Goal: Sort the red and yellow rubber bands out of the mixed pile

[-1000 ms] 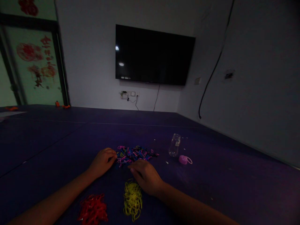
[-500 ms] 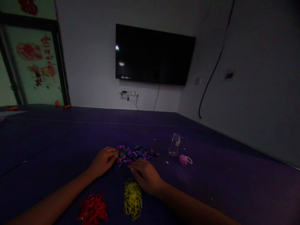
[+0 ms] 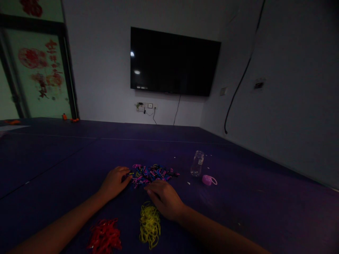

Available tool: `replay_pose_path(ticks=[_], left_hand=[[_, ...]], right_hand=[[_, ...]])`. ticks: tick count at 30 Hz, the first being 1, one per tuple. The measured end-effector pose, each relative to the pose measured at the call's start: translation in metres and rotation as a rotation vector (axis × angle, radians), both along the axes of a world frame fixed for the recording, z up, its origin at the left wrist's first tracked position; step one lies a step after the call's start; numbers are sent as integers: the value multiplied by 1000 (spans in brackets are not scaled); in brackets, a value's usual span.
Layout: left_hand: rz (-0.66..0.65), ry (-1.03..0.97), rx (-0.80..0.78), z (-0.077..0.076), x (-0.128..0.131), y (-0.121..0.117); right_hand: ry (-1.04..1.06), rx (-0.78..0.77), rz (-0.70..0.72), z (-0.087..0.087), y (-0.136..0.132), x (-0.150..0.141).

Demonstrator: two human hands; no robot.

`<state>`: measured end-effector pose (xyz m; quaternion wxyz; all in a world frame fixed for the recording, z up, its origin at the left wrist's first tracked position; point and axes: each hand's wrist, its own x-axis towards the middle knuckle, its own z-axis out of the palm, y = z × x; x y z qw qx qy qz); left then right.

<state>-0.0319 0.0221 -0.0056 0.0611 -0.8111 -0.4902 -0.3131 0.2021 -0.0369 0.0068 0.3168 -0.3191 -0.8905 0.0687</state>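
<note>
A loose pile of pink, blue and dark rubber bands (image 3: 152, 173) lies in front of me on the dark purple surface. At its left edge my left hand (image 3: 116, 180) pinches a small yellow rubber band (image 3: 131, 173) between thumb and fingertips. My right hand (image 3: 165, 199) rests at the near side of the pile, fingers loosely bent and thumb a little apart, with nothing visible in it. Just below that hand sits a heap of yellow rubber bands (image 3: 150, 225). Nearer to me, on the left, is a heap of red rubber bands (image 3: 105, 237).
Right of the pile stands a clear open bottle (image 3: 197, 164), with a pink cap (image 3: 207, 180) with a loop beside it. Small white scraps (image 3: 188, 183) lie around them. A television (image 3: 174, 61) hangs on the far wall; a black cable (image 3: 239, 83) runs down the right wall.
The fingertips of my left hand have shifted slightly left, and a yellow rubber band now shows between them. My right hand has stayed almost still.
</note>
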Motion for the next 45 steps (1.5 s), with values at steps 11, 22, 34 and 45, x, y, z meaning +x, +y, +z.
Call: replay_pose_path(ticks=[11,22,34,45], left_hand=[[-52,-63,-16,7,4,-5],[-168,4,-28,11,7,-10],[-225,0,2,6,5,-6],[-230,36,-18,5,5,-5]], right_hand=[[-2,1,1,1,-1,0],[15,-17,18,1,-1,-1],[29,-16,32,1,-2,0],[11,-18,17,0,0,0]])
